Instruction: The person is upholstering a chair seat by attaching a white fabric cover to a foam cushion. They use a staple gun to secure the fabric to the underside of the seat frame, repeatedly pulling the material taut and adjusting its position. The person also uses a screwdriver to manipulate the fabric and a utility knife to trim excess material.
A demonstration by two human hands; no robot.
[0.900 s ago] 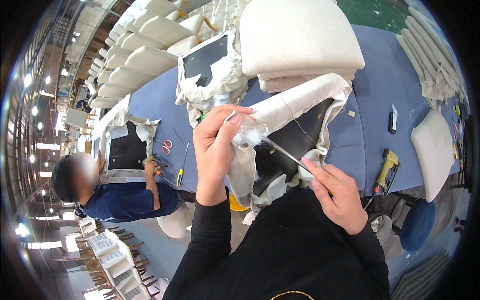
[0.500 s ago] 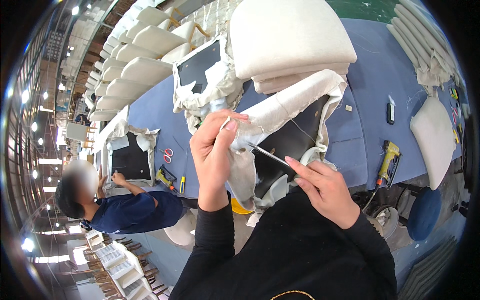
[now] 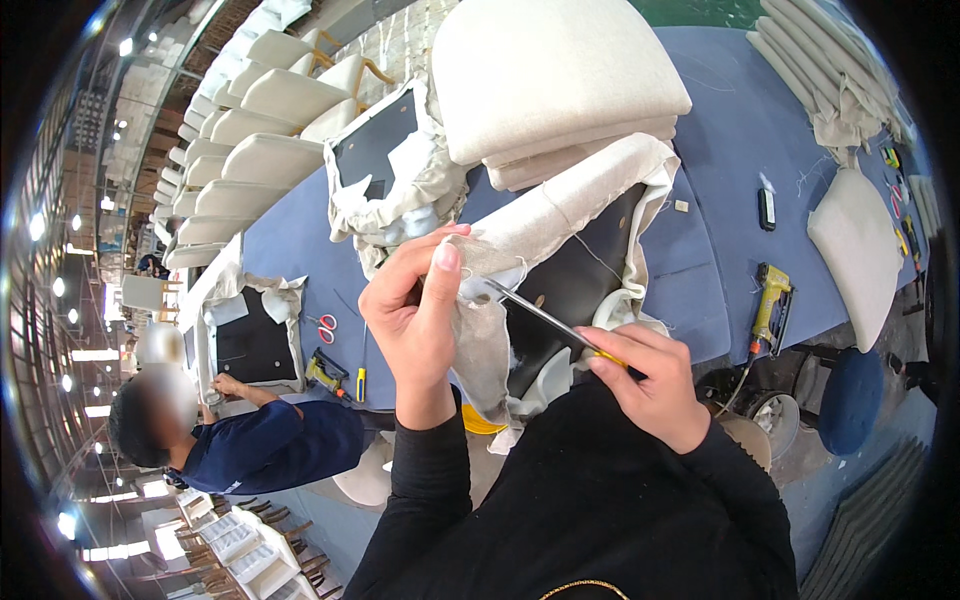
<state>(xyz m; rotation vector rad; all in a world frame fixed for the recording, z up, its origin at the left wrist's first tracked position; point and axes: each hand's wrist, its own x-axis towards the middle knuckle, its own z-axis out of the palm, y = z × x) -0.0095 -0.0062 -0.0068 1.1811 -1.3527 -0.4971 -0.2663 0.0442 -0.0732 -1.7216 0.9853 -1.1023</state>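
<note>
In front of me a chair seat cushion lies with its black underside [image 3: 592,262] up and its cream fabric cover [image 3: 545,210] folded over the edges. My left hand [image 3: 418,318] is closed at the near-left corner, pinching the loose fabric edge between thumb and fingers. A thin metal tool with a yellow-and-black handle, like a screwdriver [image 3: 540,316], is gripped in my right hand [image 3: 652,378]. Its tip points at the corner beside my left thumb, where white padding shows. Whether the tip touches the fabric is too small to tell.
Behind the seat rises a stack of cream cushions [image 3: 560,85]. A yellow staple gun [image 3: 771,308] with a hose lies to the right, near a cushion panel [image 3: 860,255]. On the left are another unfinished seat [image 3: 375,150], red-handled scissors [image 3: 326,327] and a co-worker [image 3: 270,445] at another seat.
The yellow part of the screwdriver handle has come into sight as my right hand's grip shifted slightly. My left hand still pinches the fabric. The co-worker's hands have moved nearer the seat's lower edge.
</note>
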